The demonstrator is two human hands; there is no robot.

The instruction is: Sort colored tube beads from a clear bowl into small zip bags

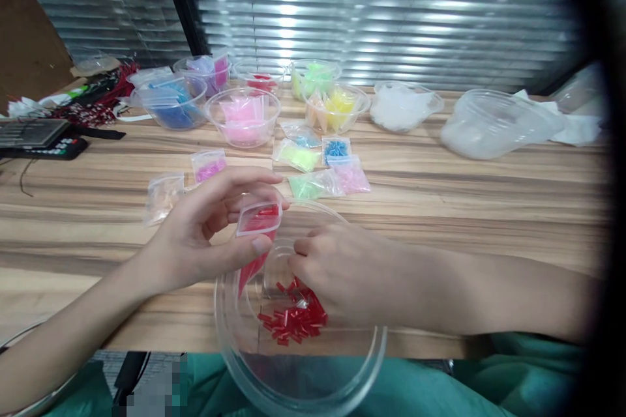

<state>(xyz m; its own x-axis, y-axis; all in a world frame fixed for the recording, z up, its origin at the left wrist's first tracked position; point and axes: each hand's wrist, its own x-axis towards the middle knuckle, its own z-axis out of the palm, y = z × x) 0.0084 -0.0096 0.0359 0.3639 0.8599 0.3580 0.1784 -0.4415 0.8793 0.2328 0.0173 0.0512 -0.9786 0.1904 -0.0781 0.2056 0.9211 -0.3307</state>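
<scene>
And here is the small clear zip bag of red pieces [252,268], tilted over the left inner side of the large round clear plastic bowl [223,332], its mouth gaping toward the top. The left hand [198,228] comes in from the lower left, the forearm slanting upward, and it's clamped on that bag: thumb across the near face, fingers arched around behind. Now the right hand [337,267], its forearm running almost level from the right, back of the hand turned up, fingers curled down over the bowl; whether they pinch anything, I cannot tell. The two hands stand apart, just either side of the bag's lower half. Below them, short glossy red tube pieces [293,322] lie scattered inside the bowl, whose near rim juts past the edge of the wood-grained surface [464,195].

Out beyond the left hand, a clear bag of peach pieces [165,201] and a clear bag of purple pieces [209,168]; straight ahead, a clear bag of pale green pieces [309,187] touching a clear bag of pink pieces [351,177]. Farther back, a round clear bowl with pink bags [268,137], and behind everything, slatted blinds [391,13].
</scene>
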